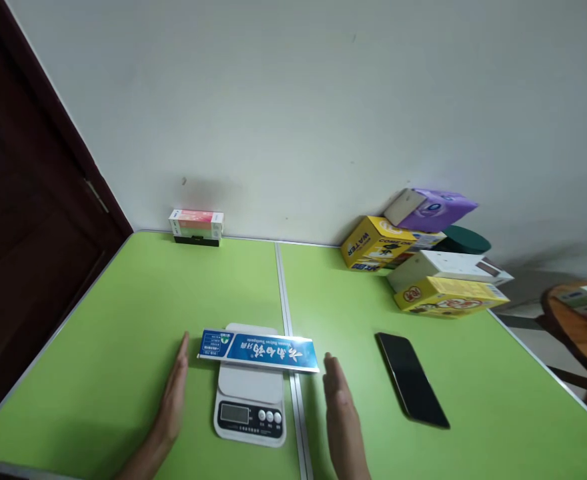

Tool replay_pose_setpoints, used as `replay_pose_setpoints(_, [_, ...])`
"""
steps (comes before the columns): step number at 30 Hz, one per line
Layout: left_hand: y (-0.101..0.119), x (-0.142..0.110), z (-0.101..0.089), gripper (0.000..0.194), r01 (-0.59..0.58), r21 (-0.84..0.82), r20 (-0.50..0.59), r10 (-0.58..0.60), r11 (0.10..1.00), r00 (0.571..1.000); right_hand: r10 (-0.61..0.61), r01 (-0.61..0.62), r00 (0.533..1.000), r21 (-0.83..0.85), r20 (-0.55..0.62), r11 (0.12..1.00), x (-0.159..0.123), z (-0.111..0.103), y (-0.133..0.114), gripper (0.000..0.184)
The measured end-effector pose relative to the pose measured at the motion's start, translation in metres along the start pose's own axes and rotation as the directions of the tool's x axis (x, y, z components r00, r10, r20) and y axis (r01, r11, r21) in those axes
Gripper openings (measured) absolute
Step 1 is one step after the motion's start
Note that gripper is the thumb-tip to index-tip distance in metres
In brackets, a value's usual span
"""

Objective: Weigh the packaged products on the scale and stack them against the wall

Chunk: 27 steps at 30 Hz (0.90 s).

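Note:
A blue toothpaste box (268,351) lies crosswise on the white digital kitchen scale (250,387), its ends jutting past both sides of the platform. The scale's display looks dark, and three round buttons sit beside it. My left hand (172,393) is held on edge just left of the box, fingers straight and together, apart from it. On the other side, my right hand (341,407) is likewise upright with fingers extended, close to the box's right end but not touching it. Neither hand holds anything.
Right of my right hand lies a black smartphone (411,379). Yellow boxes (448,297), a white box (448,265) and a purple tissue pack (431,210) are piled at the back right. A pink and white box (197,227) stands at the back left. A metal seam (286,300) divides the green table (103,347).

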<state>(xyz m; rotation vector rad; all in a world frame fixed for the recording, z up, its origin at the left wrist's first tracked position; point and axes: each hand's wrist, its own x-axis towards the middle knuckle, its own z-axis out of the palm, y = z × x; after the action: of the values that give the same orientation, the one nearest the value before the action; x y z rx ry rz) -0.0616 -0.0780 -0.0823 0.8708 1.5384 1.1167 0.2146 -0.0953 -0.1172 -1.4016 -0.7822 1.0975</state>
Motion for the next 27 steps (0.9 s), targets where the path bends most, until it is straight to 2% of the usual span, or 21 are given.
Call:
replay_pose_setpoints(3, [0.000,0.004,-0.018,0.075,-0.080,-0.011,-0.192,0.076,0.997,0.978,-0.033,0.043,0.978,0.042,-0.207,0.998,0.004,-0.015,-0.012,0.066])
replay_pose_setpoints(6, [0.000,0.002,-0.030,0.072,-0.105,-0.018,-0.253,0.097,0.994,0.963,-0.051,0.062,0.959,0.034,-0.280,0.997,0.007,-0.026,-0.018,0.062])
replay_pose_setpoints(9, [-0.003,-0.006,-0.025,0.071,-0.042,-0.012,-0.185,0.039,0.999,0.982,-0.041,0.047,0.975,0.025,-0.217,0.999,0.007,-0.026,-0.015,0.059])
replay_pose_setpoints(13, [-0.004,-0.017,-0.001,0.071,0.014,-0.014,-0.017,-0.014,1.000,1.000,0.005,-0.006,0.999,-0.022,-0.040,1.000,0.004,-0.009,-0.011,0.060])
replay_pose_setpoints(16, [-0.003,-0.022,0.013,0.066,0.018,-0.035,0.061,-0.016,0.999,0.998,0.030,-0.025,0.997,-0.072,0.067,0.997,0.002,0.003,-0.014,0.056])
replay_pose_setpoints(22, [0.002,-0.017,0.015,0.064,0.049,-0.072,0.054,-0.045,0.996,0.998,0.058,-0.051,0.994,-0.074,0.095,0.996,0.012,0.008,-0.022,0.056])
replay_pose_setpoints(25, [0.018,0.002,0.009,0.067,0.017,-0.091,0.047,-0.013,0.996,0.999,0.025,-0.021,0.990,-0.026,0.138,0.999,0.026,0.021,-0.035,0.054])
replay_pose_setpoints(27, [0.031,0.023,0.003,0.067,-0.029,-0.102,0.022,0.031,0.994,0.999,-0.005,0.004,0.982,0.006,0.191,1.000,0.042,0.038,-0.046,0.053])
